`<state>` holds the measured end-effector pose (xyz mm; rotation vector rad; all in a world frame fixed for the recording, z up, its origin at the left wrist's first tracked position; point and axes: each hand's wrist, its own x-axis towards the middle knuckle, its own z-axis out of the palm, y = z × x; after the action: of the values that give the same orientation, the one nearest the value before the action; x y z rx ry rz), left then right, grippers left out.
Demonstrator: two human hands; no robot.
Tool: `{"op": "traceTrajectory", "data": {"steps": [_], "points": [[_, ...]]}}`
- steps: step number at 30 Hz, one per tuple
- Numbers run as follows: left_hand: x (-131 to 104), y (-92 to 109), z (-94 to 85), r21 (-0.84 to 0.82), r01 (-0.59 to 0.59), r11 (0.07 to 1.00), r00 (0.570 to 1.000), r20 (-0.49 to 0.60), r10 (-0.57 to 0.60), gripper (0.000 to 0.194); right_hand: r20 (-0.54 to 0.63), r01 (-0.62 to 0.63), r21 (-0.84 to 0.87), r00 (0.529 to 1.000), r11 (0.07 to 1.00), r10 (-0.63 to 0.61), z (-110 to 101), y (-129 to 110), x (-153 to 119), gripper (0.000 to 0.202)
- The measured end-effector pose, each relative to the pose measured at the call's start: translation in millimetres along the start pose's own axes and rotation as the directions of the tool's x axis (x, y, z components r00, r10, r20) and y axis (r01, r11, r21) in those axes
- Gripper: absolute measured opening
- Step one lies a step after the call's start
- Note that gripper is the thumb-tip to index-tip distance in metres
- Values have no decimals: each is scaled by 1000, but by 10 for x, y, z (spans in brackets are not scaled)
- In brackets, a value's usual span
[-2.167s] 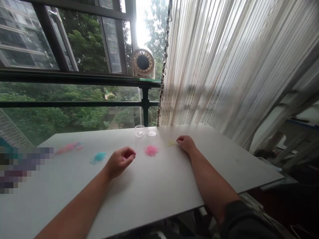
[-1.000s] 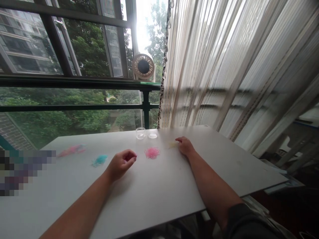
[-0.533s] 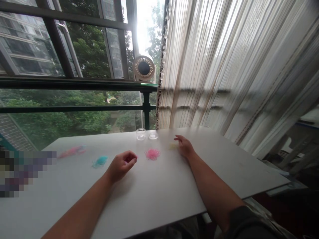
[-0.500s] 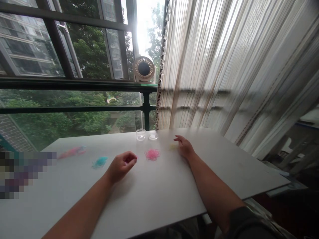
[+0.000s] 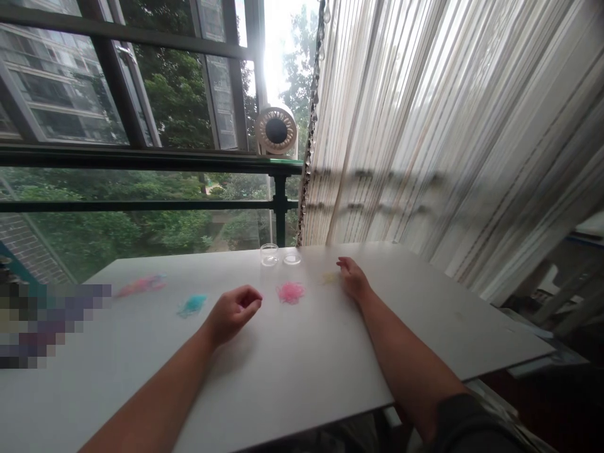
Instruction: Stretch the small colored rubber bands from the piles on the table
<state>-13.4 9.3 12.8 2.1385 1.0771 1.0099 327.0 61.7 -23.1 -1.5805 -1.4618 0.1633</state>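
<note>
Curled at the front of the white table [image 5: 302,371], my left hand [image 5: 234,314] has thumb and forefinger pressed together. A speck of pink shows at its fingertips, too small to name. To its right lies a loose pile of pink, thin, band-like bits [image 5: 290,292], and to its left a similar turquoise pile [image 5: 192,305]. My right hand [image 5: 353,279] is held over the right side, its fingers partly stretched and nothing visible in them. Just left of it is a small, faint pile of yellow bits [image 5: 331,277].
A clear round cup [image 5: 269,255] and a shallow clear dish or lid [image 5: 292,258] stand at the table's back edge. Mixed pink and orange bits [image 5: 143,285] lie far left. A white fan [image 5: 276,130] sits on the window ledge. A sheer curtain [image 5: 401,126] hangs at right.
My right hand has drawn slightly right, away from the yellow pile, and its fingers look closer together. My left hand keeps its pinch. The whole view has shifted a little.
</note>
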Motion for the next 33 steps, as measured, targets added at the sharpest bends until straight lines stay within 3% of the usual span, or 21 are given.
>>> {"op": "traceTrajectory", "data": {"steps": [6, 8, 10, 14, 17, 19, 21, 23, 25, 28, 31, 33], "points": [[-20, 14, 42, 0, -14, 1000, 999, -41, 14, 17, 12, 111, -6, 994, 994, -111, -30, -268, -105, 18], [-31, 39, 33, 13, -30, 999, 999, -44, 31, 16, 26, 150, -49, 989, 987, -149, -34, -387, -175, 27], [-37, 65, -2, 32, -47, 998, 997, -61, 49, 15, 112, 204, -48, 974, 978, -198, 4, -508, -268, 37], [-22, 39, -195, 94, -45, 995, 990, -132, 57, 15, 396, 307, 69, 865, 949, -309, 208, -749, -503, 42], [-21, -162, -492, 147, 54, 988, 972, -234, -19, 20, 555, 368, 116, 747, 922, -368, 367, -881, -659, 39], [-68, -398, -758, 175, 176, 969, 930, -351, -106, 25, 619, 399, 99, 693, 912, -370, 430, -918, -725, 39], [-181, -674, -1041, 237, 332, 913, 863, -468, -192, 27, 648, 423, 71, 669, 904, -363, 456, -917, -754, 38], [-350, -928, -1292, 328, 483, 812, 793, -558, -246, 28, 663, 422, 66, 659, 904, -356, 459, -891, -752, 37], [-526, -1117, -1462, 355, 651, 671, 696, -632, -341, 32, 678, 384, 74, 657, 920, -329, 456, -855, -730, 36], [-675, -1266, -1532, 332, 754, 566, 611, -670, -421, 37, 704, 334, 104, 640, 937, -307, 459, -801, -695, 37], [-648, -1308, -1451, 331, 784, 526, 588, -668, -456, 39, 712, 319, 109, 636, 941, -298, 465, -767, -680, 37], [-592, -1300, -1376, 348, 781, 518, 597, -658, -459, 39, 712, 316, 120, 633, 941, -303, 464, -760, -679, 37]]}}
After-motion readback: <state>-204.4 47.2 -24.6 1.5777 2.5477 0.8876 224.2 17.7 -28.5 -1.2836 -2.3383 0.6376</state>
